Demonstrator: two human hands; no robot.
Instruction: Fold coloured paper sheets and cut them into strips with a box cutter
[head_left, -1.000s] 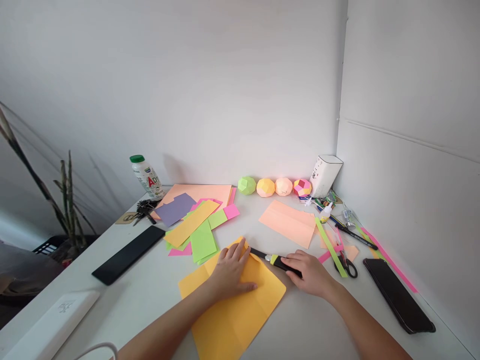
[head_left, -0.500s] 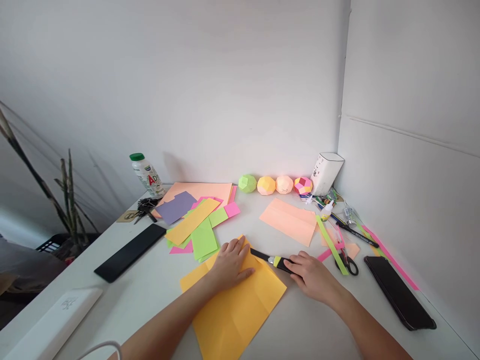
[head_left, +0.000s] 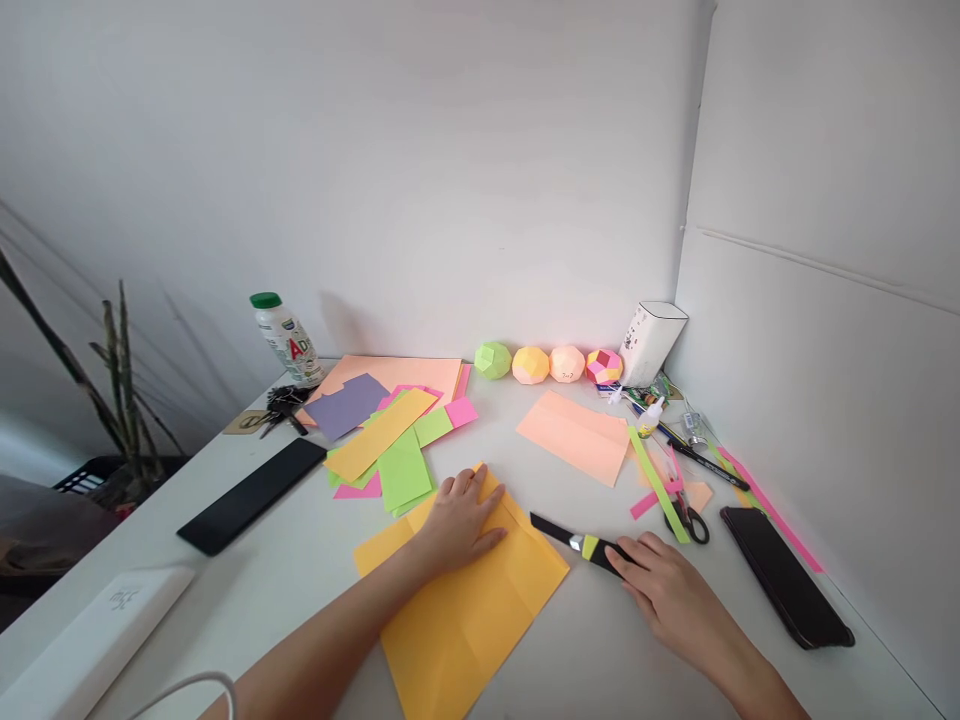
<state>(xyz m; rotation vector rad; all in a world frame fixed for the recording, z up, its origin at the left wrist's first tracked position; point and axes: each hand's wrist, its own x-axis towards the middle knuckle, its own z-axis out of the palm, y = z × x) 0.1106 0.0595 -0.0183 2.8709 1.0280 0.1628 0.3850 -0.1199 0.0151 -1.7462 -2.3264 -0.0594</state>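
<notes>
My left hand (head_left: 459,522) lies flat with fingers spread on an orange sheet of paper (head_left: 465,600) spread on the white table (head_left: 247,590). Just right of the sheet, my right hand (head_left: 671,593) is closed around the handle of a black and yellow utility knife (head_left: 577,543). The knife's blade end points left toward the sheet's right edge and rests low on the table.
Coloured paper pieces (head_left: 390,440), a peach sheet (head_left: 576,435), scissors (head_left: 686,515), a phone (head_left: 784,588), a black flat case (head_left: 247,495), a bottle (head_left: 283,340), keys (head_left: 279,405) and several paper balls (head_left: 547,363) lie around. A white box (head_left: 651,343) stands in the corner.
My right hand has drawn the knife to the right and toward me, off the orange sheet. The left hand has stayed on the paper.
</notes>
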